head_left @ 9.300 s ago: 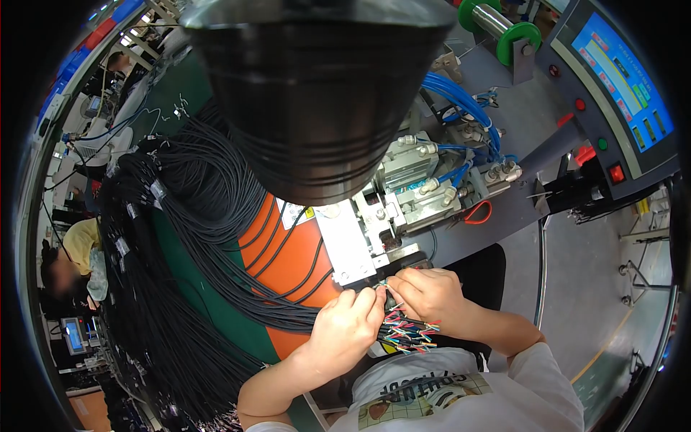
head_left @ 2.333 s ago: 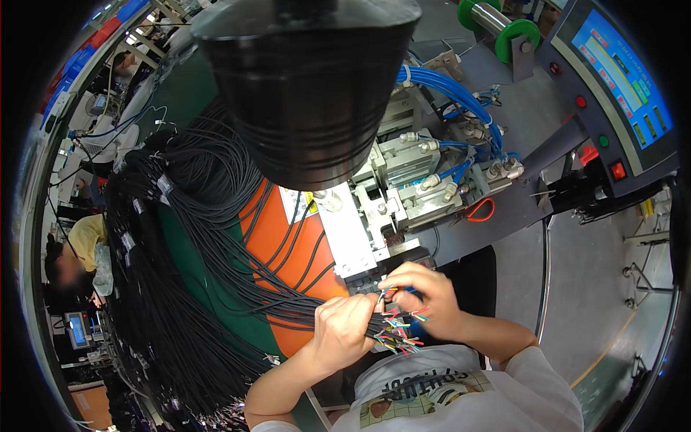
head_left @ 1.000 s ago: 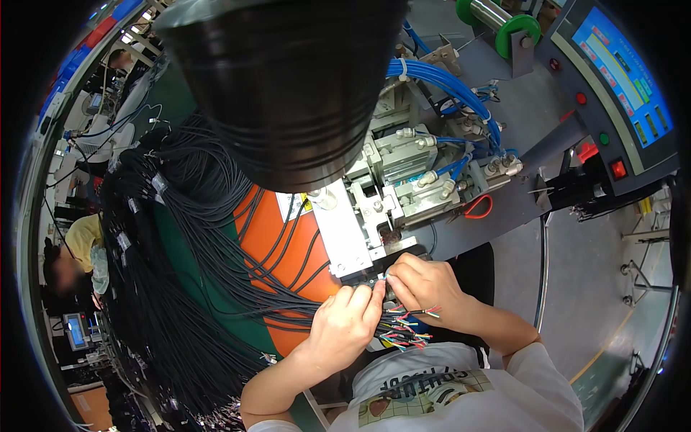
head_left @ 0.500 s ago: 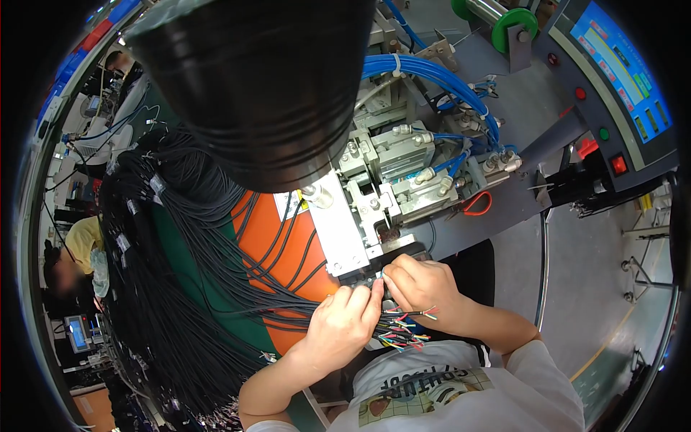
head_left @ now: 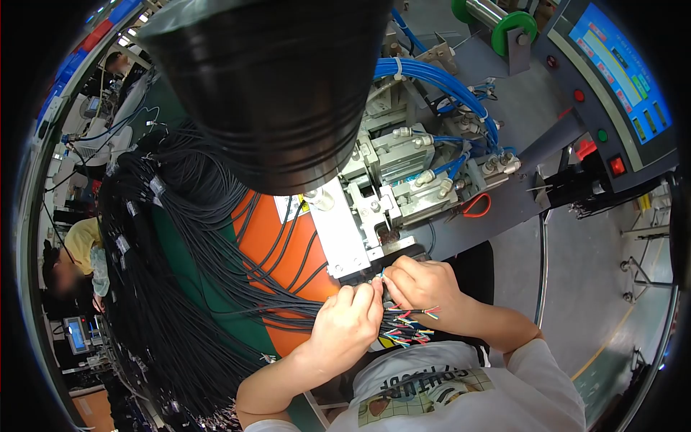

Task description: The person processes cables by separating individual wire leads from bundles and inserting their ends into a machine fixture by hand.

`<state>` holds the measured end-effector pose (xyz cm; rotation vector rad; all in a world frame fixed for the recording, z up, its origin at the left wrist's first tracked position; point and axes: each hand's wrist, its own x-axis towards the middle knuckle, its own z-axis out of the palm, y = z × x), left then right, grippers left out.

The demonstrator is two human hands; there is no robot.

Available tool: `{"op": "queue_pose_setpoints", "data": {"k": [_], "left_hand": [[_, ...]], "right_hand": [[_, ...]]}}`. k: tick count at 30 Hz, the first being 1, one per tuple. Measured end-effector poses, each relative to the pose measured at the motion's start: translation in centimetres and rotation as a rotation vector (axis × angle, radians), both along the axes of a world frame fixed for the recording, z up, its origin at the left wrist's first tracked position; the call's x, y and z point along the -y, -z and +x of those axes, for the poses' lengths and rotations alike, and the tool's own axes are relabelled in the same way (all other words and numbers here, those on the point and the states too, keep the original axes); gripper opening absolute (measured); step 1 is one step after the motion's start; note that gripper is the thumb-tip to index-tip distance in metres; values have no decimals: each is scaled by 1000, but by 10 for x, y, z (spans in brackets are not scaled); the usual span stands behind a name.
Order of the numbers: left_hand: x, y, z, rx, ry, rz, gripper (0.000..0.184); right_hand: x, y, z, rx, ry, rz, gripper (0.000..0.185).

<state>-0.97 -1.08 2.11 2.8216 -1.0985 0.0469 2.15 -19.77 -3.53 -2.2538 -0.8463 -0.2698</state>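
Left hand [head_left: 348, 318], right hand [head_left: 426, 289], both pinching thin wires [head_left: 382, 273], one green-ended spool [head_left: 487, 14]

Factory workshop: machine [head_left: 412, 160], black cables [head_left: 144, 309]

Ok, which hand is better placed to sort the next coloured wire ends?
Probably the right hand, once its fingertips are free: the coloured wire ends fan out just below it, while the left hand lies over the black cables and seems to hold them.
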Motion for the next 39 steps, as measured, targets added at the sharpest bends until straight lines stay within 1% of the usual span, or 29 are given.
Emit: {"op": "queue_pose_setpoints", "data": {"k": [1, 5, 7, 8, 11, 12, 15, 17, 21, 24, 27, 30, 33, 34, 35, 37, 38, 39], "left_hand": [[0, -1, 0, -16, -5, -1, 55], [1, -5, 8, -63, -7, -3, 55], [2, -6, 9, -51, 4, 17, 47], [1, -6, 9, -46, 10, 28, 43], [-4, 0, 8, -32, 12, -33, 45], [-5, 1, 8, -24, 13, -44, 46], [-9, 5, 6, -10, 27, -81, 47], [-12, 7, 6, -1, 51, -117, 47], [-12, 9, 6, 31, 58, -115, 45], [-10, 9, 5, 40, 52, -113, 44], [-9, 8, 5, 2, 28, -112, 43], [-6, 1, 10, -72, -18, -132, 42], [-10, 4, 5, -58, -67, -169, 43], [-17, 9, 2, -61, -83, -262, 43], [-23, 12, 0, -34, -102, -349, 42], [-36, 12, -3, 45, -168, -323, 46], [-36, 12, -4, 59, -173, -301, 45], [-37, 12, -5, 72, -181, -278, 44]], "right_hand": [[0, -1, 0, -11, 7, 4, 11], [5, -11, 10, -120, -99, -105, 11], [9, -12, 14, -170, -123, -139, 12], [10, -11, 15, -182, -127, -92, 14], [6, -6, 8, -96, -30, 145, 16], [5, -2, 7, -22, -32, 192, 19], [4, 5, 12, 45, -83, 207, 19], [3, 2, 12, 44, -76, 183, 19], [5, 0, 12, 32, -72, 161, 19], [2, 3, 12, 68, -57, 203, 17], [4, -5, 10, -56, -27, 44, 15], [9, -13, 14, -161, -32, -59, 10], [7, 7, 9, -398, 16, 242, 12], [9, 9, 7, -710, -27, 341, 15], [7, 12, 4, -879, 2, 453, 19], [0, 19, 1, -809, 18, 508, 19], [0, 16, 0, -813, 35, 509, 18], [-1, 16, 0, -763, 55, 470, 18]]}}
